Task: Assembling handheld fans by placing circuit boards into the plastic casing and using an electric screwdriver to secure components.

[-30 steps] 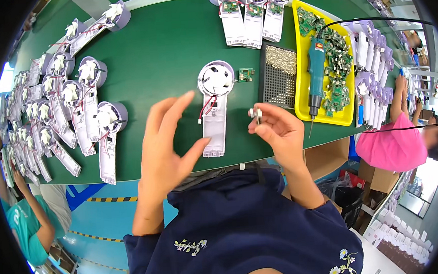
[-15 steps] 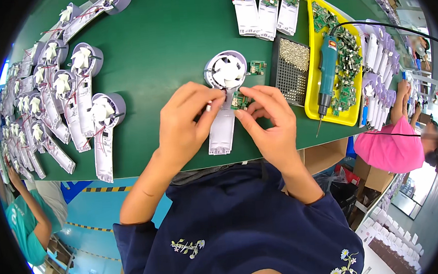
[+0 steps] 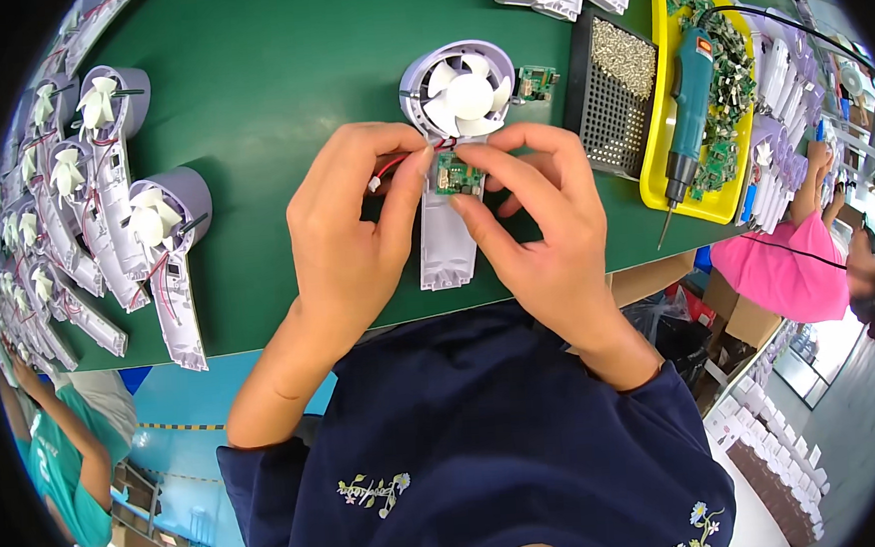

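board (image 3: 459, 175) now lies over the upper handle (image 3: 446, 248), just below the fan (image 3: 467, 96), squarer to it than half a second ago, so you seem to be at the seating stage. your right hand (image 3: 542, 205) pinches it between thumb and forefinger; your left hand (image 3: 352, 219) brings fingertips together beside it, though whether they grip the red wire (image 3: 388, 163) cannot be told.

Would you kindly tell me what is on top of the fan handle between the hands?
Over the handle, toward its upper end, is a green circuit board, with the right hand at its edge. The surface beneath the board is covered.
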The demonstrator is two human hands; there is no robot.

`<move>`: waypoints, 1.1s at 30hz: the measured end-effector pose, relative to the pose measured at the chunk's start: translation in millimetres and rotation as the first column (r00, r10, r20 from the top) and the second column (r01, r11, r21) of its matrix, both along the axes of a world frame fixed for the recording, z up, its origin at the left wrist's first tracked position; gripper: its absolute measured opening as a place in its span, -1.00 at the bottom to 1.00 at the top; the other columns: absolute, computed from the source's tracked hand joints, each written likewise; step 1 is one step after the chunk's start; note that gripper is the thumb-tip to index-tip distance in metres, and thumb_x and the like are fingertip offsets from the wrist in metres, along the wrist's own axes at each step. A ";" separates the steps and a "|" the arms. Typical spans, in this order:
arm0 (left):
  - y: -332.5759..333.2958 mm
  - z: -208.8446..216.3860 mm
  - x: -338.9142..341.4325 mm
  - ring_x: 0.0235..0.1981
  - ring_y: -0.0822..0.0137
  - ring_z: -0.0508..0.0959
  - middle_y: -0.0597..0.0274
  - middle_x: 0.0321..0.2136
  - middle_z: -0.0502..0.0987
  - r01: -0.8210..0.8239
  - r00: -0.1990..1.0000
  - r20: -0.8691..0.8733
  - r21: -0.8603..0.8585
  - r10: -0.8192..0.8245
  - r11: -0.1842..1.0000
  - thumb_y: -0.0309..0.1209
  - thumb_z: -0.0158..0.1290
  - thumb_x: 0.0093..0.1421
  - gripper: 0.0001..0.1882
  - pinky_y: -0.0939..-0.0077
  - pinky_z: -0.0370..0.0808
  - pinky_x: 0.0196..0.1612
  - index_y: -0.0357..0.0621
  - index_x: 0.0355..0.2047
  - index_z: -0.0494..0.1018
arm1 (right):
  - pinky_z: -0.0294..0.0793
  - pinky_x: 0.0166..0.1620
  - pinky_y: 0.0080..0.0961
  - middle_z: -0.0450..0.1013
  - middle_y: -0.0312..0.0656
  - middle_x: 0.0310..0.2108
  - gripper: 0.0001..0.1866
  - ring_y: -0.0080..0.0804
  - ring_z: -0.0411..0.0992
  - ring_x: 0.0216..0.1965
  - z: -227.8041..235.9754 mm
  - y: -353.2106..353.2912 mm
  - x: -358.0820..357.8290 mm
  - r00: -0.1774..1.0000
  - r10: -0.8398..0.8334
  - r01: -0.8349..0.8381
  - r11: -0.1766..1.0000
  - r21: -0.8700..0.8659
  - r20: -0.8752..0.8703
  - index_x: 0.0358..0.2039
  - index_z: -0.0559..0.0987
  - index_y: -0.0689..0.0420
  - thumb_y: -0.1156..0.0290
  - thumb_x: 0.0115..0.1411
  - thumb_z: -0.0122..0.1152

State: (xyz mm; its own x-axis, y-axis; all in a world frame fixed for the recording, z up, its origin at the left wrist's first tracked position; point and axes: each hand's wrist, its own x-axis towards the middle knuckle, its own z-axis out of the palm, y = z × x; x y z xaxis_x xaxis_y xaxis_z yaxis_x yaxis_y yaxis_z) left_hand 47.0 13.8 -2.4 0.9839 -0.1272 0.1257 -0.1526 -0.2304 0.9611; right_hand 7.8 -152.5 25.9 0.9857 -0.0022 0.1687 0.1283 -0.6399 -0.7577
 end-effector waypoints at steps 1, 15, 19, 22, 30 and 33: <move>0.1 0.5 0.5 -0.42 0.31 0.60 0.14 -0.34 0.59 0.007 1.000 0.022 0.005 -0.008 1.000 -0.66 0.20 0.21 -0.88 0.49 0.53 -0.40 -0.28 -0.25 0.52 | 0.53 -0.36 -0.51 0.44 -0.23 -0.09 -0.58 -0.41 0.52 -0.35 -0.2 -0.5 -0.5 1.000 -0.001 0.001 1.000 -0.001 -0.008 -0.06 0.66 0.13 0.61 0.01 0.49; 2.0 7.6 4.8 -0.32 0.42 0.65 0.19 -0.25 0.59 0.041 0.987 -0.148 -0.131 -0.060 0.991 -0.68 0.21 0.18 -0.86 0.62 0.61 -0.33 -0.30 -0.25 0.53 | 0.52 -0.37 -0.59 0.42 -0.26 -0.11 -0.57 -0.54 0.49 -0.36 4.5 -3.6 2.2 0.997 0.031 -0.037 0.996 -0.079 -0.069 -0.04 0.70 0.09 0.60 0.03 0.52; 2.3 11.1 6.1 -0.31 0.45 0.65 0.23 -0.27 0.58 0.038 0.968 -0.239 -0.146 -0.072 0.989 -0.68 0.21 0.17 -0.86 0.62 0.60 -0.34 -0.31 -0.26 0.53 | 0.53 -0.37 -0.59 0.42 -0.27 -0.12 -0.56 -0.54 0.50 -0.36 6.6 -3.4 2.0 0.996 0.024 -0.029 0.997 -0.067 -0.084 -0.03 0.70 0.08 0.60 0.03 0.52; 1.2 9.0 4.9 -0.32 0.45 0.65 0.20 -0.27 0.58 0.035 0.979 -0.194 -0.124 -0.058 0.992 -0.69 0.20 0.16 -0.87 0.63 0.60 -0.33 -0.31 -0.28 0.52 | 0.53 -0.35 -0.59 0.44 -0.26 -0.12 -0.56 -0.54 0.49 -0.37 5.2 -2.5 1.0 0.993 0.006 -0.011 0.999 -0.034 -0.119 -0.02 0.70 0.08 0.59 0.03 0.52; 0.5 8.3 2.9 -0.31 0.45 0.62 0.18 -0.26 0.57 0.036 0.988 -0.146 -0.100 -0.051 0.994 -0.71 0.19 0.15 -0.86 0.64 0.58 -0.30 -0.31 -0.29 0.52 | 0.54 -0.33 -0.62 0.48 -0.21 -0.09 -0.58 -0.54 0.54 -0.34 5.2 -3.0 -2.8 0.988 0.008 -0.006 1.000 0.016 -0.152 0.01 0.69 0.12 0.63 0.10 0.46; 0.7 8.8 2.6 -0.32 0.45 0.61 0.18 -0.25 0.57 0.031 0.984 -0.171 -0.105 -0.048 0.994 -0.72 0.18 0.16 -0.86 0.64 0.58 -0.29 -0.32 -0.28 0.51 | 0.55 -0.33 -0.62 0.49 -0.21 -0.09 -0.58 -0.55 0.53 -0.34 5.8 -4.3 -0.8 0.984 0.009 0.001 0.999 0.051 -0.180 0.01 0.69 0.11 0.62 0.10 0.46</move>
